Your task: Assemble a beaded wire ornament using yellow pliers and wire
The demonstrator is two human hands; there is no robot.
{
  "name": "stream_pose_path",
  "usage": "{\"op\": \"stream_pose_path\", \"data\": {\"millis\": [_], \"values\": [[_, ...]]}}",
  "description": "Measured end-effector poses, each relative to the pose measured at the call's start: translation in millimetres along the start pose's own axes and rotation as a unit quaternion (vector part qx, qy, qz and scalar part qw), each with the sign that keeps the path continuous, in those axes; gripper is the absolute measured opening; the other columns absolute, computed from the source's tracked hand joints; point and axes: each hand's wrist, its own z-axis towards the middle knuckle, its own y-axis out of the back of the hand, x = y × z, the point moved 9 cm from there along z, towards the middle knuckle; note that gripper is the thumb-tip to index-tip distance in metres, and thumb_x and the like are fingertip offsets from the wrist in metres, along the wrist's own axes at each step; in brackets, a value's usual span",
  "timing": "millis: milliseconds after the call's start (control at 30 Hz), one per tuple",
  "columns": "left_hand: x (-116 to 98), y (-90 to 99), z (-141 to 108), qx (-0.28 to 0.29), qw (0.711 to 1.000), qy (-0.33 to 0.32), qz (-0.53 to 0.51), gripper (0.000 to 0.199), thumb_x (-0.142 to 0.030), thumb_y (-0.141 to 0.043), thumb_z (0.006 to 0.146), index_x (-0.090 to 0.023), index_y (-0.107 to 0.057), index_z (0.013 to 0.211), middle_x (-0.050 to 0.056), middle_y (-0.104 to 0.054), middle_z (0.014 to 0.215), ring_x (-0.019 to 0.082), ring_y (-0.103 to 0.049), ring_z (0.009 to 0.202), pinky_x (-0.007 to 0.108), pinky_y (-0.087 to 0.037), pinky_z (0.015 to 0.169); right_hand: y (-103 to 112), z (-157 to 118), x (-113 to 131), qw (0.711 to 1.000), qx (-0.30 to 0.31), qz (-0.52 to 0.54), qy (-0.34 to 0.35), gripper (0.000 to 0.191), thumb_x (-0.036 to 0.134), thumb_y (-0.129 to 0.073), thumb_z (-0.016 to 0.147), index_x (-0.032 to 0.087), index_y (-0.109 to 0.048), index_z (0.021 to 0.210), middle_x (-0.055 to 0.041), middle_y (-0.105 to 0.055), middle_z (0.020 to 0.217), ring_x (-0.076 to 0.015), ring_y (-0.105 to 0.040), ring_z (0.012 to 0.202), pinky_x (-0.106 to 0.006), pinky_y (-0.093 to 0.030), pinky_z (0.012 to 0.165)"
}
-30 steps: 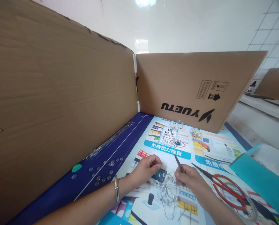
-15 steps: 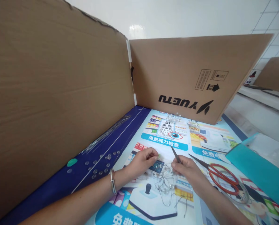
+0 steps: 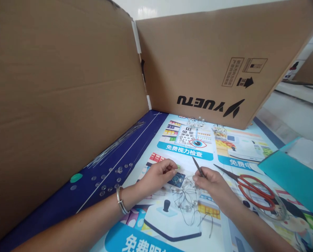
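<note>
In front of me lies a flower-like wire piece with loops of thin silvery wire and clear beads. My left hand, with a silver bangle at the wrist, is closed in a pinch at the upper left edge of this piece. A thin wire seems to run from its fingertips; the exact grip is hard to see. My right hand holds dark pointed tweezers, tip up and away from me, while its thumb and fingers are at the piece's upper right edge. Loose wire ends trail toward me.
Red-handled scissors rest right of my right hand, over a clear ring-shaped item, near a teal folder. Clear beads, a green disc and wire strands lie left. Beaded wire pieces sit by the cardboard wall.
The view has tilted down and shifted slightly. Both hands keep nearly the same hold at the wire piece, and the tweezers stay in my right hand.
</note>
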Motion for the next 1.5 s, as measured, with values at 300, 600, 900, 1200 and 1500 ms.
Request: {"op": "stream_pose_path", "data": {"millis": [300,600,900,1200,1500], "values": [[-2.1,-3.1,-1.8,0.041,0.995,0.074,-0.042,0.011,-0.026,-0.055,0.077,-0.015,-0.054,0.080,-0.003,-0.048,0.066,0.008,-0.046,0.055,0.020,-0.038,0.051,-1.4,-2.6,2.8,0.999,-0.019,-0.043,0.022,0.019,0.037,-0.052,0.079,0.020,-0.049,0.071,0.0048,-0.041,0.063,-0.0109,-0.037,0.060,-0.024,-0.031,0.057],[-2.6,-3.3,-5.5,0.080,0.985,0.143,-0.062,0.012,-0.025,-0.053,0.077,-0.015,-0.056,0.081,-0.006,-0.047,0.052,0.006,-0.040,0.042,0.018,-0.026,0.041,-5.5,-7.9,4.6,0.997,-0.053,-0.056,0.018,0.022,0.039,-0.053,0.079,0.021,-0.045,0.069,0.0059,-0.034,0.060,-0.0101,-0.031,0.056,-0.023,-0.027,0.052],[3.1,-5.0,-4.9,0.097,0.982,0.154,-0.043,0.011,-0.025,-0.055,0.076,-0.015,-0.057,0.080,-0.003,-0.053,0.065,0.006,-0.046,0.048,0.018,-0.034,0.045,-5.3,-5.8,1.9,0.997,-0.049,-0.058,0.009,0.022,0.040,-0.052,0.079,0.020,-0.047,0.072,0.0056,-0.037,0.062,-0.0099,-0.033,0.056,-0.023,-0.028,0.052],[4.5,-15.8,-15.2,0.097,0.953,0.227,-0.175,0.010,-0.024,-0.055,0.078,-0.017,-0.051,0.084,0.002,-0.060,0.073,0.014,-0.060,0.071,0.026,-0.047,0.061,-5.2,-6.0,0.8,0.997,-0.051,-0.063,0.001,0.020,0.038,-0.052,0.079,0.020,-0.047,0.070,0.0058,-0.036,0.060,-0.0099,-0.032,0.055,-0.023,-0.028,0.050],[3.2,-34.5,-28.8,0.148,0.934,0.268,-0.182,0.016,-0.030,-0.048,0.084,-0.021,-0.040,0.093,0.002,-0.062,0.065,0.018,-0.063,0.067,0.027,-0.047,0.055,-1.4,-6.9,3.9,0.996,-0.059,-0.059,0.034,0.018,0.036,-0.053,0.079,0.020,-0.048,0.071,0.0049,-0.041,0.064,-0.0106,-0.038,0.059,-0.023,-0.031,0.054]]}}
